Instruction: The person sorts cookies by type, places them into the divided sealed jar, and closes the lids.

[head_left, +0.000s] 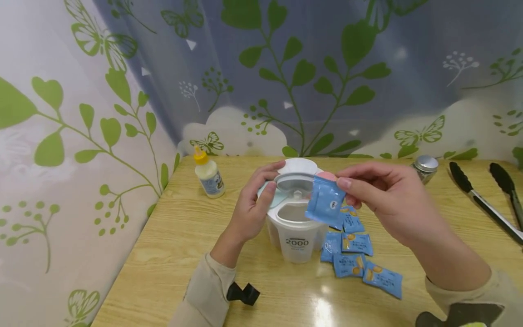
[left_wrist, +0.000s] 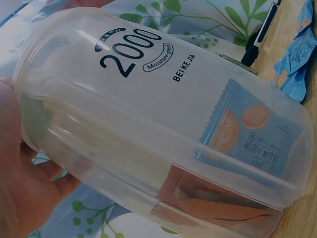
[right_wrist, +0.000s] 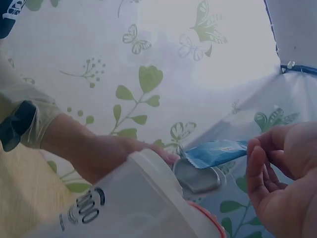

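Right hand (head_left: 388,200) pinches a packet (head_left: 324,202); left hand (head_left: 252,204) grips a container (head_left: 297,243), long axis upright.

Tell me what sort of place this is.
Possibly a curtained-off kitchen or dining corner, though I can't be sure: a leaf-print curtain hangs behind, with tongs and wrapped blue snack packets laid out in front.

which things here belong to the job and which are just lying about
Seemingly in the job:
container held by the left hand
blue packet pinched in the right hand
loose blue packets

Apparently lying about:
yellow-capped bottle
metal-lidded jar
tongs
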